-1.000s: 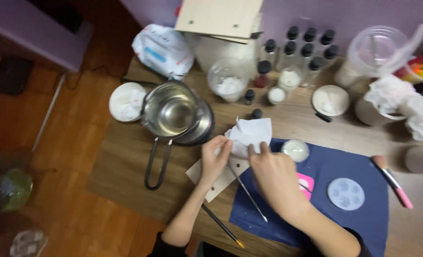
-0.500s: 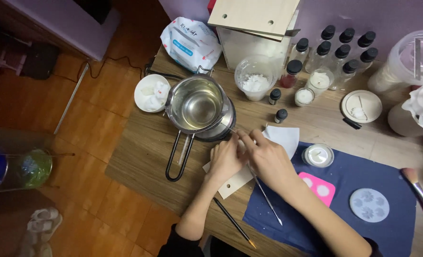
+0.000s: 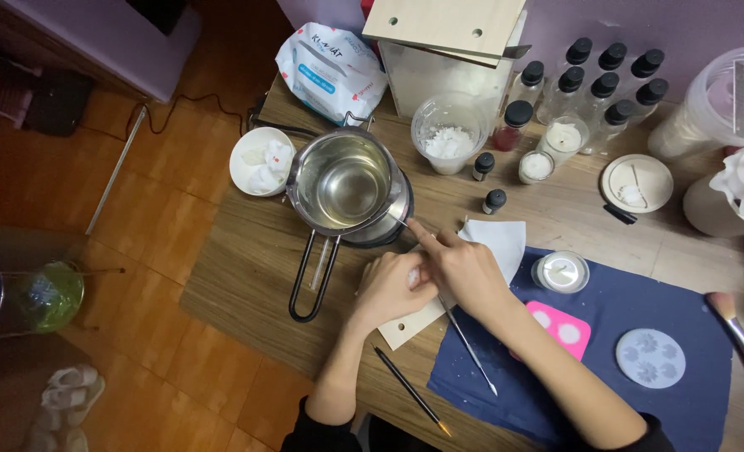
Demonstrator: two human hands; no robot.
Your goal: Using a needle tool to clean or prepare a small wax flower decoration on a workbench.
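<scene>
Partly hidden under both hands: a pale flat wooden strip (image 3: pixel 412 322) with a small hole near its 8 o'clock end, lying on the brown wood-grain tabletop (image 3: pixel 246 276). Left hand (image 3: pixel 389 289) curled, knuckles up, resting on that strip; something small and whitish pinched between the two hands, too covered to make out. Right hand (image 3: pixel 464 268) loosely folded, index finger stretched toward 10 o'clock, tip just beside the rim of the shiny round steel melting pot (image 3: pixel 343 180) with a black wire handle. Hard to tell whether the thin grey metal rod (image 3: pixel 471 351), running out from under the right hand toward 5 o'clock, is actually gripped or merely lies beneath the palm. At 2 o'clock of the right hand, a white folded paper tissue (image 3: pixel 502 238), one corner tucked behind the knuckles. At 6 o'clock of the left hand, a slim black paintbrush (image 3: pixel 410 392) with an orange tip. Under the right forearm, a dark blue cloth mat (image 3: pixel 623 310), soft and matte, cut off at the lower edge, bearing a pink silicone mould (image 3: pixel 560 326) half covered by the arm.
</scene>
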